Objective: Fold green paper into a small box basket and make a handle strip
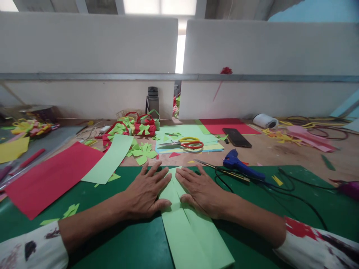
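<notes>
Left hand (146, 194) and right hand (200, 190) both open, palms down, fingers spread, pressing flat on the paper (190, 231); neither grips anything. The paper is a light green sheet lying lengthwise on the dark green mat (134, 246) at the near middle of the worktop, one hand on each side of its centre line. Two flaps meet along a centre seam and the far end narrows towards a point between the fingertips, so folding looks partway done: the side folds are in and being creased. The near end looks plain, with no cuts or glue visible on it. Tools lie untouched: the glue gun (239, 166) just right of the right hand with its cable across the mat, and scissors (185, 143) on a paper stack beyond. A phone (237, 137) lies further right. To the left are a red sheet (50, 175), a pale green sheet (110, 158) and green scraps. A bottle (153, 100) stands against the back wall.
</notes>
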The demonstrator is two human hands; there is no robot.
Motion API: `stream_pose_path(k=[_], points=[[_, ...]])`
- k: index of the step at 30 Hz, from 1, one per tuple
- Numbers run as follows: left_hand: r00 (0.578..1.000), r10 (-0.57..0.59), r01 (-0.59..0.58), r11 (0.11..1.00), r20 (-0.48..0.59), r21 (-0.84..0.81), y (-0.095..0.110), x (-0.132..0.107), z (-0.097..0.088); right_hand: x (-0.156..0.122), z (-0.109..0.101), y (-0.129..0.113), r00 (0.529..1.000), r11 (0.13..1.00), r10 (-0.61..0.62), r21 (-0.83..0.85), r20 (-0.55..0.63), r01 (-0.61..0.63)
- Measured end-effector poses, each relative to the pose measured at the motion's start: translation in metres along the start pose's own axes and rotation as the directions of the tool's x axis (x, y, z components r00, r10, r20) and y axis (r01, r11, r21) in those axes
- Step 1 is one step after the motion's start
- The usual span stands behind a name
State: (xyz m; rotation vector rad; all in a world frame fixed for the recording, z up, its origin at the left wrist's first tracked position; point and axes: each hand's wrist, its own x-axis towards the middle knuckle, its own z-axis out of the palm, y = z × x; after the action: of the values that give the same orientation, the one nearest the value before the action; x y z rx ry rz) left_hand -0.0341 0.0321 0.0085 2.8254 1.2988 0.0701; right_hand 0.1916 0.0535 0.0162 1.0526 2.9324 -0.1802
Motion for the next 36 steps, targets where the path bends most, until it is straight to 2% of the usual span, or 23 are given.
stream_pose_path(k=[8,13,22,28,32,36], points=[[0.999,0.026,-0.025,0.999,0.031,-0.022,-0.003,0.0,-0.002,-0.015,0.001,0.0,0.993,0.994,0.002,-0.11,-0.115,-0.015],[0.998,0.058,-0.058,0.998,-0.002,-0.018,-0.005,0.003,-0.003,-0.014,0.002,-0.001,0.985,0.987,-0.014,-0.163,-0.171,-0.014],[0.994,0.016,-0.01,0.998,-0.112,0.056,-0.01,-0.002,0.0,-0.014,0.001,-0.002,0.983,0.984,0.015,-0.169,-0.184,-0.047],[0.997,-0.049,0.05,0.999,-0.054,0.015,-0.01,0.002,0.002,0.006,-0.005,0.0,0.986,0.977,0.026,-0.206,-0.164,-0.06],[0.998,-0.054,0.054,0.999,-0.04,-0.006,-0.012,0.007,0.003,0.024,-0.004,0.003,0.986,0.97,0.035,-0.234,-0.165,-0.073],[0.998,-0.046,0.044,0.998,-0.05,-0.039,-0.014,0.009,0.001,0.031,-0.002,0.003,0.985,0.966,0.038,-0.246,-0.169,-0.08]])
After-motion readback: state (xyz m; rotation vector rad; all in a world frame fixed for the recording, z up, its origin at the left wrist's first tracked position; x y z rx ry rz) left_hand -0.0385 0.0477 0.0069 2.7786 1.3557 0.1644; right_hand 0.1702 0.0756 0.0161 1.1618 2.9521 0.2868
